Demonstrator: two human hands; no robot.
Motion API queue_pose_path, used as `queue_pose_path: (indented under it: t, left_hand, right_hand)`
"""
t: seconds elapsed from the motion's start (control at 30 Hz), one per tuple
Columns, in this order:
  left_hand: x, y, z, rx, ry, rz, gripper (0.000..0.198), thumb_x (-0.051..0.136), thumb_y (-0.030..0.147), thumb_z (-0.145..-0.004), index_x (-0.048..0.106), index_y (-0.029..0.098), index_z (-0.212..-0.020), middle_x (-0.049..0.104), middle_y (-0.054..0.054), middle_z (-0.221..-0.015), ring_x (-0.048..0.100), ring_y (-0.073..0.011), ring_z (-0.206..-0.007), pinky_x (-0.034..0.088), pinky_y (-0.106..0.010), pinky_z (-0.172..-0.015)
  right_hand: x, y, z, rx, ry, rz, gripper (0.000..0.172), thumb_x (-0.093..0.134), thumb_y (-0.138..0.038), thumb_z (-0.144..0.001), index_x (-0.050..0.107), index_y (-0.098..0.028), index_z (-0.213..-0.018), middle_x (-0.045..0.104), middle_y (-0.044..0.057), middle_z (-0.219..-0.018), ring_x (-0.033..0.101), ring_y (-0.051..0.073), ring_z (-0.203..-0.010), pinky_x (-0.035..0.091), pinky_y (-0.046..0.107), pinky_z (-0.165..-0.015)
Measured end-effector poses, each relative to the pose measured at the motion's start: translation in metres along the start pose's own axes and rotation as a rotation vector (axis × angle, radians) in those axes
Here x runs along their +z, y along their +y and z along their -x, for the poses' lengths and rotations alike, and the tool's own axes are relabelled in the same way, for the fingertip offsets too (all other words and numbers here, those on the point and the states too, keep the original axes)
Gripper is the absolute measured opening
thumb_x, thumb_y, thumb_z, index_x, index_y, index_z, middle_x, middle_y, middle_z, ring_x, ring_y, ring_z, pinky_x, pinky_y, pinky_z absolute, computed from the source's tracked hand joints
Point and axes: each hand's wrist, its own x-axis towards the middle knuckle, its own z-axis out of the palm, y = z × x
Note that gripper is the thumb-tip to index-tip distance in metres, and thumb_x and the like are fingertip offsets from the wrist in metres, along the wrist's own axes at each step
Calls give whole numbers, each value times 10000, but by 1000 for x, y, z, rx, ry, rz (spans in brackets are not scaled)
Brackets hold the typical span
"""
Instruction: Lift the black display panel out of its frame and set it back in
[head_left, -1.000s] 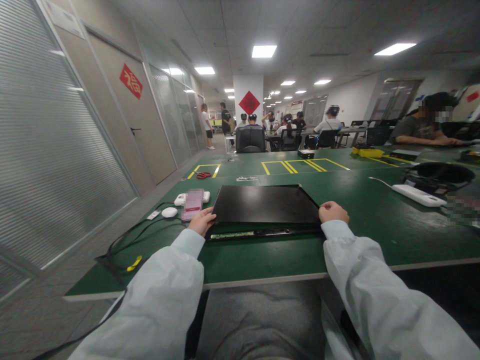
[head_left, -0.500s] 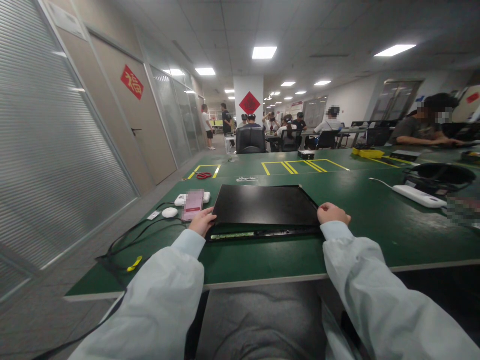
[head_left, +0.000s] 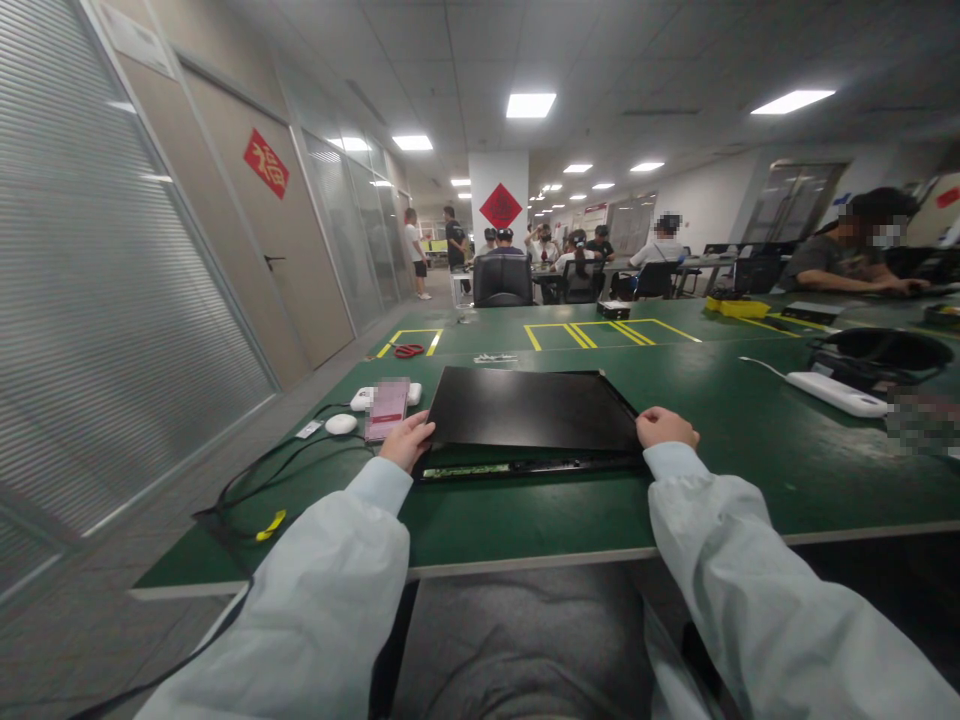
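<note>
A flat black display panel [head_left: 532, 408] lies slightly askew over a shallow black frame [head_left: 540, 467] on the green table. Along the near side of the frame a strip of green circuit board [head_left: 469, 471] is exposed. At the panel's left edge, my left hand [head_left: 407, 440] grips it with the thumb on top and the fingers at the side. My right hand [head_left: 666, 428] is closed on the panel's right edge, fingers curled. What lies beneath the panel is hidden.
Left of the panel are a phone [head_left: 388, 408], a white round puck [head_left: 340, 425] and black cables. Red-handled scissors [head_left: 409, 351] and small metal pieces [head_left: 496, 358] lie beyond. A white power strip [head_left: 836, 394] and a black headband [head_left: 877, 355] are at right. Other people sit farther back.
The left side of the panel has risen slightly, so it tilts a little more over the frame. Both hands keep their hold at its edges.
</note>
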Motion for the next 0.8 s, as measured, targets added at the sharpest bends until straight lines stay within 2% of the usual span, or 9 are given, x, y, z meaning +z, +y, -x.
queue_pose_path:
  t: [0.13,0.27,0.37,0.43,0.57,0.67,0.8]
  left_hand:
    - [-3,-4,-5,66,27,-48,421,856,202,-614,752,135,-1017,787,-129,-1060,722,-291,-1061,573,-402,-926]
    - [-8,-6,-13,136,81,-157,329,861,205,-589,769,160,-902,712,-130,-1295,578,-330,-1326,430,-428,-1131]
    - [-12,-5,-15,144,92,-285,246,868,144,-589,758,165,-808,674,-127,-1353,520,-347,-1381,351,-446,-1192]
    - [-13,-5,-14,129,88,-375,200,857,146,-672,746,155,-838,670,-124,-1341,540,-333,-1351,368,-491,-1178]
    - [-13,-5,-12,92,79,-504,242,712,281,-919,691,161,-1129,648,-104,-1325,619,-280,-1210,507,-530,-1030]
    - [-12,-6,-11,81,73,-545,316,674,324,-951,650,178,-1231,634,-108,-1324,638,-270,-1158,549,-498,-969]
    - [-11,-6,-12,78,66,-549,324,666,333,-956,643,183,-1242,636,-107,-1310,647,-263,-1131,563,-482,-943]
  right_hand:
    - [1,0,-1,2,0,-9,237,579,-251,-781,790,-262,-889,747,92,-948,658,264,-942,449,397,-865]
    - [2,1,-1,4,2,-17,232,578,-253,-784,789,-258,-880,742,92,-941,662,262,-941,459,400,-872]
    - [2,1,-1,9,5,-23,221,584,-253,-784,786,-255,-871,746,90,-942,663,262,-940,463,397,-870]
    - [2,1,-2,13,8,-29,210,593,-254,-779,785,-255,-863,748,89,-936,665,257,-927,468,388,-859]
    - [1,1,-2,21,14,-41,197,602,-255,-768,783,-256,-846,755,87,-928,666,258,-910,473,381,-841]
    - [2,2,-3,20,19,-49,195,603,-258,-762,784,-258,-837,758,81,-928,667,257,-904,476,379,-837]
    - [1,2,-3,18,29,-59,187,608,-253,-748,782,-262,-817,759,77,-908,666,249,-889,480,372,-832]
